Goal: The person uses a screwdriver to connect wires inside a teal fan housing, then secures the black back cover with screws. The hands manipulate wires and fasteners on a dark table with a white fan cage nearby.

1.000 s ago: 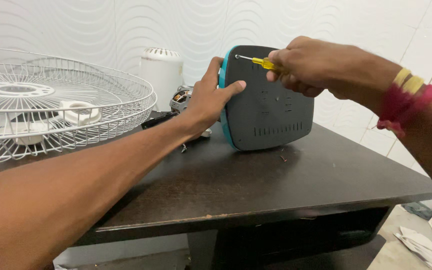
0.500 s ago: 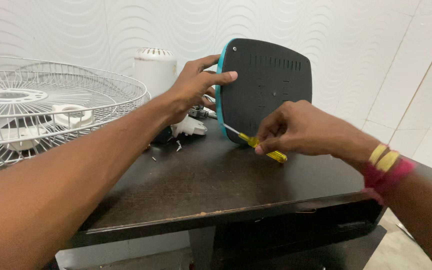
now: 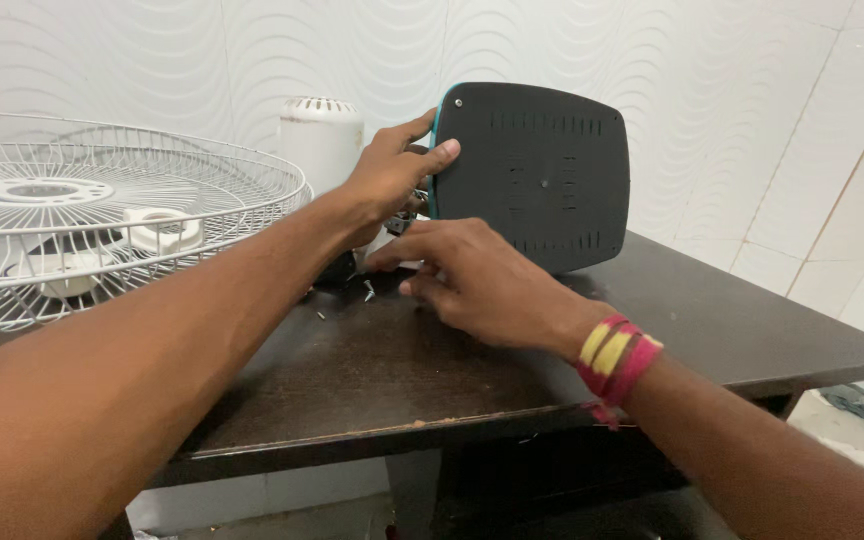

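Your left hand [image 3: 392,170] grips the left edge of the dark base [image 3: 530,175], held upright on the desk [image 3: 732,330], its flat back facing you. Your right hand [image 3: 472,280] rests low just in front of it, fingers curled near loose screws [image 3: 367,290]; its grasp can't be told. Left is nearer.

My left hand [image 3: 392,175] is raised, fingers curled and thumb out; my right hand [image 3: 477,280] lies lower, palm down, fingers pointing left
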